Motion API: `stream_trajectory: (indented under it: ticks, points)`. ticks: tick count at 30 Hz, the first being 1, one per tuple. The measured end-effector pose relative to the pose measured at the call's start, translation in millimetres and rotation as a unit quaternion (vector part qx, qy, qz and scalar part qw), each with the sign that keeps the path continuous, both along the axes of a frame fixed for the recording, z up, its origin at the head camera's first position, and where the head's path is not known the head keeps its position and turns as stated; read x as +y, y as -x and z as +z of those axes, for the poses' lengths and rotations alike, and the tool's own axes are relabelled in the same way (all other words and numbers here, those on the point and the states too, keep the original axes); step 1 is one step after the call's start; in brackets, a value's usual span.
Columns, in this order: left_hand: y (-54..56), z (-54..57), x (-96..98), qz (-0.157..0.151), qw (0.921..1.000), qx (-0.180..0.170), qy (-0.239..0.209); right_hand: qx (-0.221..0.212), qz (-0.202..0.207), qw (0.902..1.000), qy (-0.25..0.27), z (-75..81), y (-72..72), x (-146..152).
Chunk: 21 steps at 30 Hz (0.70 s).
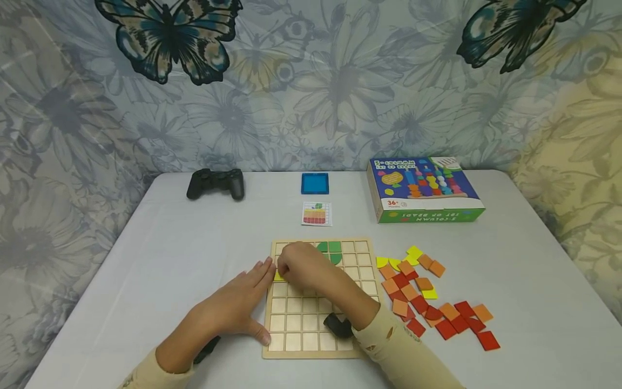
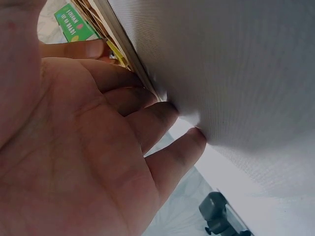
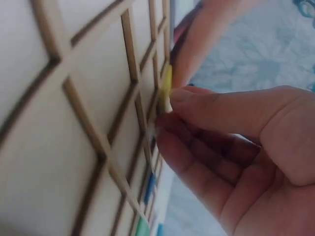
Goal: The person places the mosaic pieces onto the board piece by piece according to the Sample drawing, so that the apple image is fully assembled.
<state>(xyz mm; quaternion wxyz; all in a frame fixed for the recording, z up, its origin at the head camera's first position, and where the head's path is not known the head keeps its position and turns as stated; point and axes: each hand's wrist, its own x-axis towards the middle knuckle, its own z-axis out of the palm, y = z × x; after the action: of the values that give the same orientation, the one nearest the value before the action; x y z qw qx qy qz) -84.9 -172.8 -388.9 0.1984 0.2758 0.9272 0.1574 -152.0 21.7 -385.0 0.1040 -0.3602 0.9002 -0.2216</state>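
My right hand (image 1: 306,265) reaches over the wooden grid board (image 1: 291,354), its fingers curled at the far left cells. In the right wrist view its thumb and index finger (image 3: 170,142) pinch at a yellow tile (image 3: 167,83) close against the board. Part of that tile shows beside the hand in the head view; the rest is hidden. My left hand (image 1: 238,302) lies along the board's left edge, fingers extended and thumb near the lower left corner. The left wrist view shows its fingertips (image 2: 197,135) by the white tabletop. Green tiles (image 1: 335,247) sit in cells near the top.
Loose red, orange and yellow tiles (image 1: 419,303) are scattered right of the board. Behind it lie a small pattern card (image 1: 316,214) and a blue square tray (image 1: 315,183). A game controller (image 1: 215,183) stands back left, a bead-set box (image 1: 427,190) back right.
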Motion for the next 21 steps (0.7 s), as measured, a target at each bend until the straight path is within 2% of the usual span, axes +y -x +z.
stream_trajectory:
  ticks: [6,11,15,18,21]
  points:
    - [-0.5,-0.2,1.6,0.007,0.9999,0.007,0.004,0.016,-0.054,0.9980,0.030,10.5,-7.5,32]
    - [-0.9,-0.5,3.0,0.015,0.9998,0.006,0.009,0.005,-0.113,0.9935,0.014,15.7,-7.2,80]
    - [-1.2,-0.5,3.0,0.022,0.9995,0.006,0.020,-0.018,-0.147,0.9889,-0.007,17.2,0.8,125]
    - [-1.2,-1.1,2.5,0.022,0.9995,0.006,0.022,-0.041,-0.189,0.9809,-0.023,20.0,8.6,157]
    - [-1.2,-1.3,2.0,0.020,0.9997,0.004,0.016,-0.062,-0.247,0.9658,-0.049,23.4,14.4,182]
